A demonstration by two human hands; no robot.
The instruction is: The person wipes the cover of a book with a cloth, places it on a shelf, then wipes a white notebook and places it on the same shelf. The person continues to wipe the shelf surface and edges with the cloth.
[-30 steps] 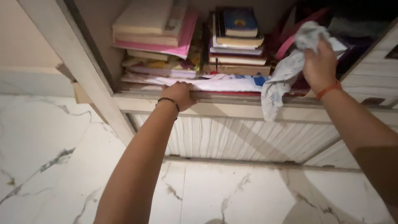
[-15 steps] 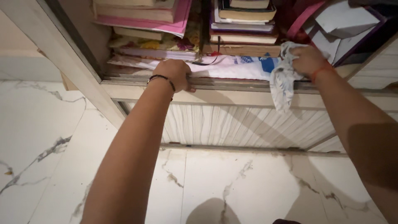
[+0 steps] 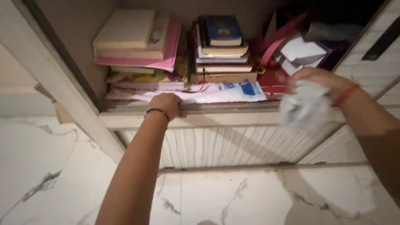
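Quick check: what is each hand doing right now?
Left hand: closed, gripping the shelf edge.
Right hand: closed, holding a crumpled white cloth.

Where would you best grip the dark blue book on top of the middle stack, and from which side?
Grip the dark blue book by its near edge, coming from the open front of the shelf. It lies flat on top of the middle stack with nothing on it, and the page edge faces outward, so fingers could probably pinch cover and underside there. The pink strap crowds its right.
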